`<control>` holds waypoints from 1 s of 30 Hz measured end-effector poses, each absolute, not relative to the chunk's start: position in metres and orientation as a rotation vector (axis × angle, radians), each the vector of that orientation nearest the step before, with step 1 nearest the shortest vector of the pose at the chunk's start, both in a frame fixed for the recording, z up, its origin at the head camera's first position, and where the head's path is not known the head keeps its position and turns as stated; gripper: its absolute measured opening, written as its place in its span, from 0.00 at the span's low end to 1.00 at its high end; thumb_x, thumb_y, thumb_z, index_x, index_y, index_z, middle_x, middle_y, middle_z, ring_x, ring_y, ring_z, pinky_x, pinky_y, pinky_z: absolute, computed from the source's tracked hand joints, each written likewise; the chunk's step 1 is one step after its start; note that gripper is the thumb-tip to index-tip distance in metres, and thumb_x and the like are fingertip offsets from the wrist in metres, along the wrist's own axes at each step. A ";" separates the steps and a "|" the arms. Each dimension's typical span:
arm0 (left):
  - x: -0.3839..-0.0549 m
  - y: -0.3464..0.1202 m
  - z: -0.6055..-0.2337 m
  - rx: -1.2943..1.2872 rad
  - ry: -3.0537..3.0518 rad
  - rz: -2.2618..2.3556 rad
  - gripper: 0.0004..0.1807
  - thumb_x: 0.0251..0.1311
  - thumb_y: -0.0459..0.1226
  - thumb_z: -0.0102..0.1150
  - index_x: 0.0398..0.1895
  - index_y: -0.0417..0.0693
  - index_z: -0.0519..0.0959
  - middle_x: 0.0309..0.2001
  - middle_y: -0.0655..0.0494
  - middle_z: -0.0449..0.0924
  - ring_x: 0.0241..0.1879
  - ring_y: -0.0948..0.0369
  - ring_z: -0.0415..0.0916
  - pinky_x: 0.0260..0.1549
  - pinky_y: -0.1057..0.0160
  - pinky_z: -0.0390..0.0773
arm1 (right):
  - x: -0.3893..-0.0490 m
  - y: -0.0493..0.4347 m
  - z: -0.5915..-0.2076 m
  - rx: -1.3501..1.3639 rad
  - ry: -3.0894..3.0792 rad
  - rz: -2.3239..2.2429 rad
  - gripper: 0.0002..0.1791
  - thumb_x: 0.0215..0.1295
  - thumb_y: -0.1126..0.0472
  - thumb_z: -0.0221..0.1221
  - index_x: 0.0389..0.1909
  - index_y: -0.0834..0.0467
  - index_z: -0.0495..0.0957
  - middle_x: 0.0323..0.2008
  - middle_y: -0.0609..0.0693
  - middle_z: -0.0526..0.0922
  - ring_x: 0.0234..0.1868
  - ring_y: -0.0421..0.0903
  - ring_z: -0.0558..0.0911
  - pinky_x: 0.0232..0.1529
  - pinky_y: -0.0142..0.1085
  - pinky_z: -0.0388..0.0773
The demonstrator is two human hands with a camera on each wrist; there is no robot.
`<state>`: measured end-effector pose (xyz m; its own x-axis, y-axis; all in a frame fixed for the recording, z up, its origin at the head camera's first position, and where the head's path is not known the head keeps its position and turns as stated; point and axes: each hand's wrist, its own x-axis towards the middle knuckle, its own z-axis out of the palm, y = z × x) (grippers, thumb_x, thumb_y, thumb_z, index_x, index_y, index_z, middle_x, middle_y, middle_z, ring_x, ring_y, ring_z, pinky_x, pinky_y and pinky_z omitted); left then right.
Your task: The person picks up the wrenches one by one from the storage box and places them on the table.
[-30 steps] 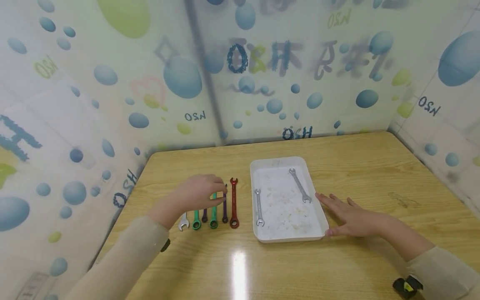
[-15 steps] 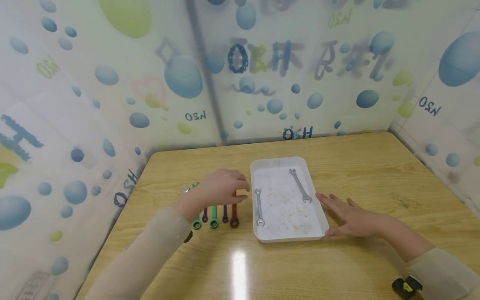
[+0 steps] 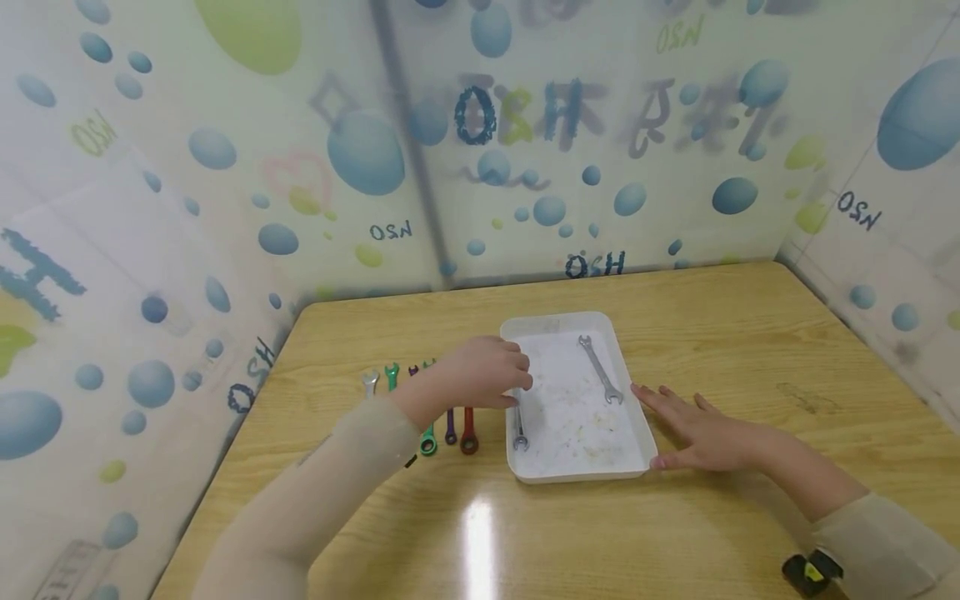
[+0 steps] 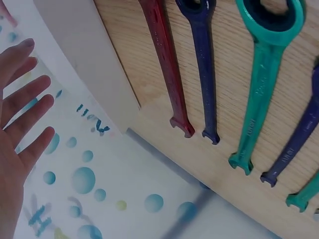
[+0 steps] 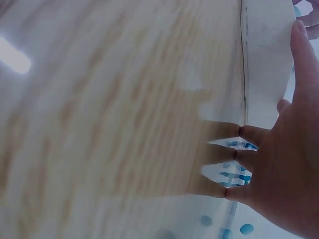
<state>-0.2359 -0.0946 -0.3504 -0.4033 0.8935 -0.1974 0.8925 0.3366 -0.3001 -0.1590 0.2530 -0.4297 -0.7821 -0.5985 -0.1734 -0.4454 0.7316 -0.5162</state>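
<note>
Where the left hand (image 3: pixel 487 372) hangs, head view: above the left wall of the tray (image 3: pixel 555 367), back uppermost, sleeved forearm (image 3: pixel 352 479) slanting across the wrench row (image 3: pixel 427 442).
Near silver wrench (image 3: pixel 521 440): inside the tray, along its left wall, partly hidden by that hand.
Far silver wrench (image 3: pixel 598 367): inside the tray, slanted, by its right wall.
Step in hand: judged a reach for the near silver wrench; contact cannot be told.
Next move: seems to call for lowering and pinching its shaft.
Left wrist view, fingers (image 4: pixel 31 113): spread, nothing between them.
Red wrench (image 4: pixel 167 67): on the bench (image 4: pixel 122 30), nearest the tray.
Right wrist view, right hand (image 5: pixel 294 154): beside the tray's right wall, fingers spread, thumb and forefinger apparently touching it.
</note>
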 end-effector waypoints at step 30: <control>-0.255 -0.056 -0.377 -1.919 -2.627 0.856 0.07 0.56 0.37 0.69 0.33 0.58 0.81 0.35 0.65 0.76 0.33 0.64 0.70 0.36 0.67 0.73 | -0.156 0.250 -0.424 -0.784 2.580 -0.667 0.56 0.59 0.34 0.59 0.78 0.50 0.37 0.75 0.65 0.44 0.73 0.69 0.42 0.61 0.72 0.33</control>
